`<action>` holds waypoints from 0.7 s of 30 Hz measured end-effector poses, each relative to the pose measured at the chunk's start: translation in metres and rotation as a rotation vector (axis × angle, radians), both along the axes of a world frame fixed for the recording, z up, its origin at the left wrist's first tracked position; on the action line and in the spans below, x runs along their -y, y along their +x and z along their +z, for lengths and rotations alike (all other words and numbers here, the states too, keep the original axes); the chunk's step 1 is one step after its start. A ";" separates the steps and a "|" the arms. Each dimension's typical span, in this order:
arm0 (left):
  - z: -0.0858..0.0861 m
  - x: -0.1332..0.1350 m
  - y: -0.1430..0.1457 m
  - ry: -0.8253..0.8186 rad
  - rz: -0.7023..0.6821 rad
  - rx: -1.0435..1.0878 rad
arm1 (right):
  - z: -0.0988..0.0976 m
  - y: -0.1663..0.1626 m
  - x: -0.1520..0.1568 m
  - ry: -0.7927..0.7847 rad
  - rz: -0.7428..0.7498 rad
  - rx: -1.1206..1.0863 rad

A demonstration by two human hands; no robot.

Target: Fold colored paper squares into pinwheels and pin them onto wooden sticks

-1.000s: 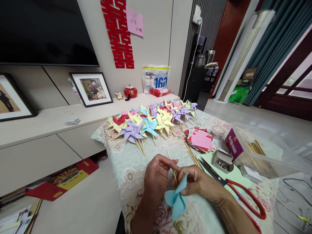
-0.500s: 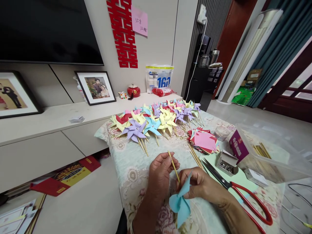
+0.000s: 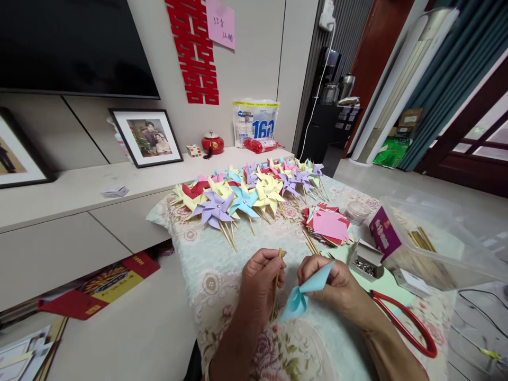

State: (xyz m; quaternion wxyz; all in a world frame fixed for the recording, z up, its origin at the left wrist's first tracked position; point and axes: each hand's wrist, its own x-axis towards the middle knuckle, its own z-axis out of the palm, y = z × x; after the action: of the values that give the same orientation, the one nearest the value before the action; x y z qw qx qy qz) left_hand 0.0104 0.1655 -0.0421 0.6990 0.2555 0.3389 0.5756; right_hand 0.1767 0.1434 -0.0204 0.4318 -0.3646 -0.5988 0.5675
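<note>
Blue paper pinwheel point(image 3: 301, 299): pinched in fingers of right hand point(image 3: 337, 288), low over floral tablecloth point(image 3: 214, 254). Bamboo stick point(image 3: 277, 272): near upright, gripped in closed left hand point(image 3: 257, 288), just beside the pinwheel. Finished pinwheels point(image 3: 246, 193) heaped beyond; red-handled scissors point(image 3: 400, 325) at right.

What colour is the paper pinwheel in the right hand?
The pinwheel in the right hand is light blue; head view shows it.
</note>
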 end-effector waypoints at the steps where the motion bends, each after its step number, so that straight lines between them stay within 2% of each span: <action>1: -0.002 0.000 0.001 -0.003 -0.004 0.001 | 0.000 -0.001 0.001 0.032 -0.026 0.016; 7: -0.009 -0.001 0.002 0.026 -0.016 -0.026 | 0.000 -0.005 0.003 0.256 -0.093 0.079; 15: -0.003 0.005 0.000 0.159 -0.029 -0.054 | -0.001 -0.007 0.002 0.545 -0.221 0.152; 21: -0.002 0.005 0.002 0.343 -0.013 -0.156 | -0.002 -0.008 0.003 0.615 -0.318 0.215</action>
State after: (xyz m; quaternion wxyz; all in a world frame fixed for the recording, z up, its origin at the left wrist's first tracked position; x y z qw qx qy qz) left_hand 0.0120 0.1607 -0.0444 0.6204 0.4168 0.2872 0.5991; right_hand 0.1690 0.1401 -0.0226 0.5385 -0.3638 -0.7194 0.2451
